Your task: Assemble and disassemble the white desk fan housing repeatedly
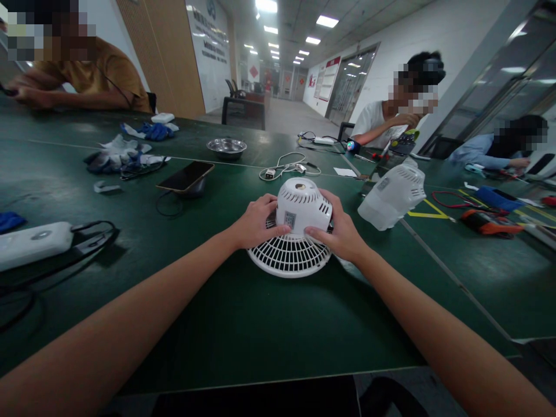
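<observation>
White fan [299, 222] lies grille-down [290, 258], axis upright, housing [304, 202] topmost between both hands [256, 225] [345, 234].

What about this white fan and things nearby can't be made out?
All in the head view:
White fan: its underside, hidden beneath its own body.
Label: its print, too small to read.
White device: one end, cut off by the left edge.
Right hand: some fingers, hidden behind the fan.

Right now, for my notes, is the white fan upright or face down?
Face down: its grille lies on the green table, housing on top, between left hand and right hand.
</observation>
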`<action>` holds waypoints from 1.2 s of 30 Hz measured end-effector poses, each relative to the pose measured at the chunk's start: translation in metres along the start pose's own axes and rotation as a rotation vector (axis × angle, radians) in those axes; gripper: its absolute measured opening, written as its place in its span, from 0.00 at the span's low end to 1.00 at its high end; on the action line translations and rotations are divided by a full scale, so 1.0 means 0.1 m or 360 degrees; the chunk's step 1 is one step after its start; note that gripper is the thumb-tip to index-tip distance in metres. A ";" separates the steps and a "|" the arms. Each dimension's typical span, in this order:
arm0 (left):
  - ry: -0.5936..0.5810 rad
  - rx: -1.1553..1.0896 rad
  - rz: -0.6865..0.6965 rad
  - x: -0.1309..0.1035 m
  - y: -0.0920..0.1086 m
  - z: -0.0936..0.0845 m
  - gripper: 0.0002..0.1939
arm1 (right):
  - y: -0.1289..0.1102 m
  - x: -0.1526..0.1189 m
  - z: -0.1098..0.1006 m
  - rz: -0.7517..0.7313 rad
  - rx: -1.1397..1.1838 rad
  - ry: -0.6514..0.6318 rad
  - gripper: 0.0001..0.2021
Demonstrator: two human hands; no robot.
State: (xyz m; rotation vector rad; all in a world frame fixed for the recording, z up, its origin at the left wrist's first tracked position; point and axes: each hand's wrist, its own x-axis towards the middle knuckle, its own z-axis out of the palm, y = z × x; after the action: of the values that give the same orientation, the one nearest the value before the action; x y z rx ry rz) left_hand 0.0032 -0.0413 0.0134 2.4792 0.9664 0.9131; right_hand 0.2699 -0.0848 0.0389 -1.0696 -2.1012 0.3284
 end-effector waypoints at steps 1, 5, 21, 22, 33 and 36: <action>0.0003 0.0003 -0.0002 0.00 0.00 0.00 0.31 | -0.01 0.01 -0.01 0.0000 0.0007 -0.0014 0.42; -0.0002 -0.0009 -0.0001 -0.01 0.00 0.00 0.30 | -0.03 0.04 -0.07 0.0001 0.0022 -0.0100 0.41; -0.0020 -0.0054 -0.0075 0.00 0.04 -0.03 0.30 | 0.01 0.00 0.01 -0.0051 0.0025 0.0030 0.39; -0.0024 -0.0043 -0.0079 0.00 0.05 -0.03 0.31 | 0.02 -0.01 0.01 -0.0051 0.0027 0.0033 0.39; 0.0013 0.0217 -0.0054 -0.01 0.16 -0.04 0.35 | 0.03 -0.04 0.03 -0.0141 -0.0107 0.0071 0.42; 0.0017 0.0223 -0.0049 0.00 0.17 -0.04 0.31 | 0.05 -0.05 0.02 -0.0131 -0.0206 0.0124 0.41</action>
State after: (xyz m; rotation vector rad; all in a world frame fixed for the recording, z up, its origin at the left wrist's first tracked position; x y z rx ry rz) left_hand 0.0085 -0.0535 0.0246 2.5688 1.1045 0.8774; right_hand 0.2728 -0.0852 0.0324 -1.0494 -2.1126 0.1100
